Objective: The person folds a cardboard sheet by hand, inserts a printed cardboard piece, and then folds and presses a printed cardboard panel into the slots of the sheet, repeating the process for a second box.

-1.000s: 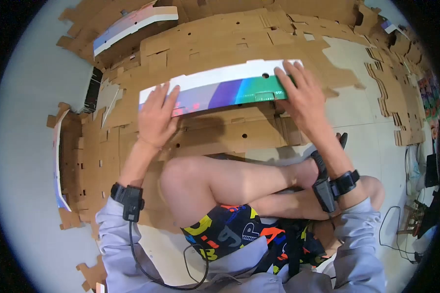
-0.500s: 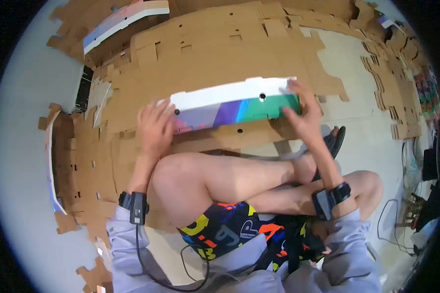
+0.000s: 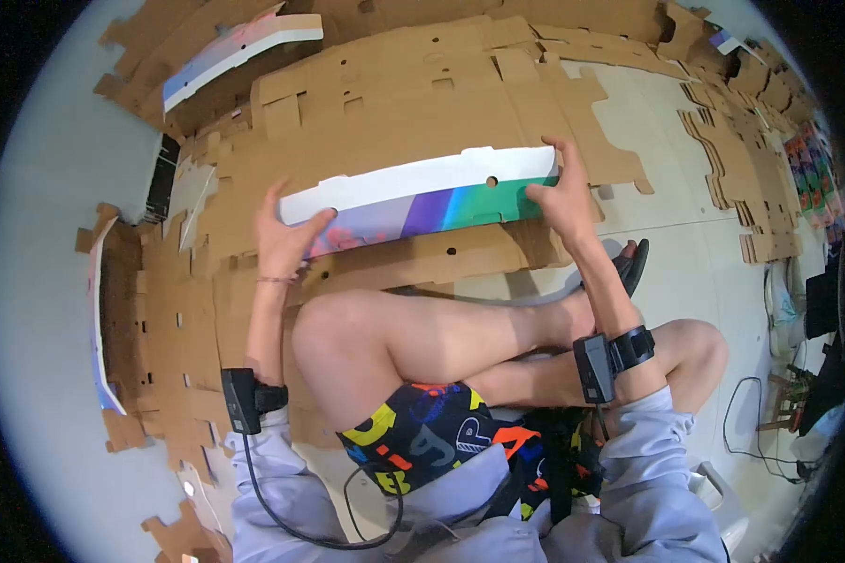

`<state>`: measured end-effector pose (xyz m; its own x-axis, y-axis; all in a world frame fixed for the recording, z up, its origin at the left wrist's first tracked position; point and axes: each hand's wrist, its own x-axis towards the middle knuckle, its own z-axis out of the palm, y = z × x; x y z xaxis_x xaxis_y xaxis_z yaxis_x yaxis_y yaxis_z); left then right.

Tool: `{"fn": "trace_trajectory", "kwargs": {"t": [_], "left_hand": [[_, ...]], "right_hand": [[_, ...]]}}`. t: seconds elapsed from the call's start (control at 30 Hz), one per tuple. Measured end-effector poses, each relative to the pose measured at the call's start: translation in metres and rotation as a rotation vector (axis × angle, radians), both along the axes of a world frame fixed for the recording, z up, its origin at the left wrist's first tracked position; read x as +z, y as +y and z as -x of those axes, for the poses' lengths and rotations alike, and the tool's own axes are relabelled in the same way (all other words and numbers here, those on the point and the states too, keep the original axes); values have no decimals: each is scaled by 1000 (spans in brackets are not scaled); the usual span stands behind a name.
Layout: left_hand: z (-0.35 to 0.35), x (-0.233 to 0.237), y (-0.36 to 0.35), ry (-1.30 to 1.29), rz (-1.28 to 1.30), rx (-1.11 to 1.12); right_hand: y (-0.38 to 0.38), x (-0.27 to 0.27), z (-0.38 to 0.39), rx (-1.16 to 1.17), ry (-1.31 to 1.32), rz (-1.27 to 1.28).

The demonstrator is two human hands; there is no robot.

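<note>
The step in hand looks like handling the printed cardboard piece (image 3: 437, 202) by its ends: the left hand (image 3: 289, 230) and the right hand (image 3: 561, 192) are well apart, each clamped on one end, thumbs on the near face. The piece lies crosswise in front of the bent leg (image 3: 441, 338), over brown cardboard sheets (image 3: 385, 117); whether its lower edge touches them is hard to tell. Any next move calls for both ends kept level. The knee limits room on the near side; beyond the top edge, flat sheets leave space, and pale floor (image 3: 681, 253) opens rightward.
</note>
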<state>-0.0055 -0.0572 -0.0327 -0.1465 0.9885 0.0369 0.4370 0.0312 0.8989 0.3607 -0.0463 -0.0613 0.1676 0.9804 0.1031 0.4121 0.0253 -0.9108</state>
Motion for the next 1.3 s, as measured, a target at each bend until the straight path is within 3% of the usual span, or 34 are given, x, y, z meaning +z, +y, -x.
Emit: {"fn": "trace_trajectory", "kwargs": {"t": [0.1,0.13,0.2,0.27,0.37,0.5,0.6,0.7,0.9,1.03,1.13,1.2,1.3], "left_hand": [[9,-33,-23,431,-44,-55],[32,-72,-21,397,-57,-177],[-4,-36,-47,357,24,-89],[3,-49,-44,414,34,-122],[13,-55,-32,503,64,-167],[2,-44,-41,347,92,-129],[8,-69,-45,703,-194,-62],[4,-69,-49,1162,-169,-178],[2,-64,-41,1158,-260,-343],[6,-73,-36,1147,-392,-369],[12,-70,-29,1117,-454,-399],[15,-66,-18,1014,-452,-426],[-1,-19,-7,955,-90,-445]], "right_hand": [[-22,-23,0,26,-131,37],[-33,-27,1,39,-175,52],[-46,-25,6,49,-438,5],[-56,-22,12,41,-781,44],[-60,-17,15,72,-1034,-149],[-54,-18,12,93,-1080,-148],[-51,-20,8,183,-1108,-57],[-33,-39,-2,244,-1222,-20],[-27,-10,15,327,-1283,247],[-35,-4,27,295,-1488,56],[-34,-19,36,253,-1436,-56],[-24,-9,36,311,-1222,-33],[5,13,27,507,-999,106]]}}
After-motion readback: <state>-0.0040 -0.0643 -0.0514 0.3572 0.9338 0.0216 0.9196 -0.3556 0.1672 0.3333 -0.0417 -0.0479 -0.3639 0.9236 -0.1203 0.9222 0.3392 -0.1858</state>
